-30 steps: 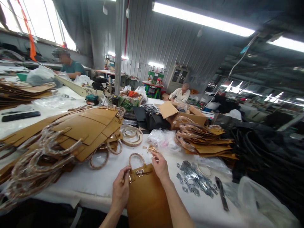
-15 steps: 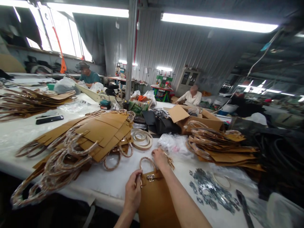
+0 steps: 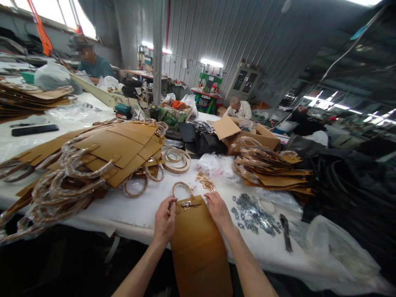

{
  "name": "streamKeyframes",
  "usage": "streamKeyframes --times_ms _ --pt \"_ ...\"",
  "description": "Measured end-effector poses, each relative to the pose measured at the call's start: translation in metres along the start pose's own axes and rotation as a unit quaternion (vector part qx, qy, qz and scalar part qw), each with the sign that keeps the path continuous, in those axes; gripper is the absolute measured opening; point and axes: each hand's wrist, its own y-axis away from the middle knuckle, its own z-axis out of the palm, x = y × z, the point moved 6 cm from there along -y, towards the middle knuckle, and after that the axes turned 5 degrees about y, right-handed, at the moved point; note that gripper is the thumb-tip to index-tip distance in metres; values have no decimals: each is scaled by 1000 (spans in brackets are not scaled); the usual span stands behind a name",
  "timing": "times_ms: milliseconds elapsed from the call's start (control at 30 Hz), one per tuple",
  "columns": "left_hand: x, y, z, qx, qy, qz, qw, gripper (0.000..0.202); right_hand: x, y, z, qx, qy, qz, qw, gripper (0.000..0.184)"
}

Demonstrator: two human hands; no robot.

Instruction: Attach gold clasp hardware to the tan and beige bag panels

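A tan bag panel [image 3: 199,243] hangs over the table's front edge, its upper end on the white top. A looped handle [image 3: 182,185] and a small metal clasp [image 3: 186,204] are at that end. My left hand [image 3: 165,218] is closed at the panel's upper left corner, thumb and forefinger pinching its edge beside the handle. At the upper right corner my right hand [image 3: 218,210] holds its fingertips pinched together; anything between them is too small to make out. Just beyond lies a small heap of gold-coloured metal pieces [image 3: 204,181].
Stacked tan panels with wrapped handles [image 3: 123,140] lie left, and another stack [image 3: 272,169] right. Flat metal plates [image 3: 255,214] are scattered right of my hand, near a black tool [image 3: 286,233]. A tape roll [image 3: 177,160] sits behind. Two people work farther back.
My right hand has come back from the gold-coloured pieces to the panel's upper right corner. My left hand stays at the left corner. The view has tilted down and shifted.
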Motion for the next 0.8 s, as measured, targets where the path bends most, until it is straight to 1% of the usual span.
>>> streamKeyframes --times_ms 67,167,267,400,500,633,733,800 --pt "2 2 2 3 -33 28 999 25 1 7 -8 13 -17 4 1000 31" --pt "3 5 6 -9 -65 63 996 25 -8 -2 -10 15 -43 -13 999 29" --pt "3 7 6 -8 -73 85 994 26 -20 -26 3 -10 -35 -9 999 28" --pt "6 9 -4 36 -70 96 992 25 -28 -56 29 -53 42 45 997 29" --pt "9 9 -12 68 -59 79 993 23 -31 -66 40 -56 61 67 994 23" --pt "11 11 -14 71 -26 36 996 29 -27 -64 41 -49 69 88 993 12" --pt "10 12 -12 52 10 5 999 35 -16 -55 34 -36 58 112 991 14" --pt "10 11 -9 19 9 -10 1000 34 -7 -48 26 -24 37 126 991 15"
